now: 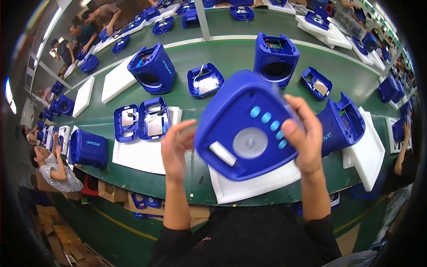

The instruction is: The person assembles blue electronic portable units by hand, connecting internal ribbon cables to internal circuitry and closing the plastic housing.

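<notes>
the right hand (307, 138) pinches a rounded blue plastic shell (244, 123) by its edge, thumb on the face, fingers at the rim, lifted over a white sheet (251, 189) on a green table (198, 175). the left hand (178, 144) is loosely spread at the opposite edge, too blurred to tell if it touches. the smooth face has pale-blue oval buttons (266, 117), a translucent disc (250, 142) and a white bar (222, 153).

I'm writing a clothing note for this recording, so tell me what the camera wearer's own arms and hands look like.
The left hand and right hand are ungloved, with no watch or bracelet visible. Both forearms are bare below black sleeves. The black top has a small pale marking on its left side.
</notes>
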Available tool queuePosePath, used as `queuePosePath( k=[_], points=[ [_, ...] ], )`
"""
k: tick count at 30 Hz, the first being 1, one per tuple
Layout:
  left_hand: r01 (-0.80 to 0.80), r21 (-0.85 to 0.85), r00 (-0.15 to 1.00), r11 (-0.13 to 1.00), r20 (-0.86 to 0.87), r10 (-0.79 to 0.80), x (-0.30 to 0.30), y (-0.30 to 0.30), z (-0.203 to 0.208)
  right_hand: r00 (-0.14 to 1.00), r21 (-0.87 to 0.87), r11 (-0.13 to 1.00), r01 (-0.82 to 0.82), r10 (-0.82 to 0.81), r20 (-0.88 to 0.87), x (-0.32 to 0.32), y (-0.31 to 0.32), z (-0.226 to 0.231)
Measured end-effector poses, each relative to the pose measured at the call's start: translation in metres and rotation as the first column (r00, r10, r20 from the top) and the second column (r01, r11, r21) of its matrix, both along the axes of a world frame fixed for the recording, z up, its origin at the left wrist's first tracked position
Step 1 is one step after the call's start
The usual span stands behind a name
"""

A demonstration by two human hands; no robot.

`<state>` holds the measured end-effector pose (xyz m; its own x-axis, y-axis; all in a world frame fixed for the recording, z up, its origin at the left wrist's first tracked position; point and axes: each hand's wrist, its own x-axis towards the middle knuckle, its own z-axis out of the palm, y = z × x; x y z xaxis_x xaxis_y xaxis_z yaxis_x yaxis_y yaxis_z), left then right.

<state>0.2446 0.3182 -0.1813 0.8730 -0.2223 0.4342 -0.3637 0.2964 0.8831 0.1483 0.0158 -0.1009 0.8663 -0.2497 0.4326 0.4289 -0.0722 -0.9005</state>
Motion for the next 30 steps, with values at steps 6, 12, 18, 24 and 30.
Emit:
queuePosePath(
  k=[6,12,18,24,30],
  points=[
    [-0.58,0.683,0.782,0.444,0.62,0.066,0.199,-0.01,-0.088,0.985,0.047,0.989,-0.144,0.148,-0.092,0.084,-0.028,0.065],
    [-0.572,0.739,0.789,0.355,0.614,-0.008,0.241,-0.061,-0.112,0.976,0.058,0.986,-0.155,0.162,-0.145,0.188,-0.051,0.091],
    [-0.593,0.698,0.745,0.401,0.665,-0.054,0.161,-0.009,-0.032,0.981,-0.037,0.994,-0.102,0.094,-0.167,0.285,-0.057,0.088],
    [-0.642,0.683,0.752,0.349,0.65,0.112,-0.011,0.11,-0.003,0.938,-0.187,0.974,-0.131,0.061,-0.341,0.352,-0.058,0.05],
    [-0.595,0.774,0.785,0.219,0.499,0.367,-0.119,0.231,0.0,0.812,-0.148,0.936,-0.319,0.189,-0.552,0.402,-0.043,0.016]
  ],
)
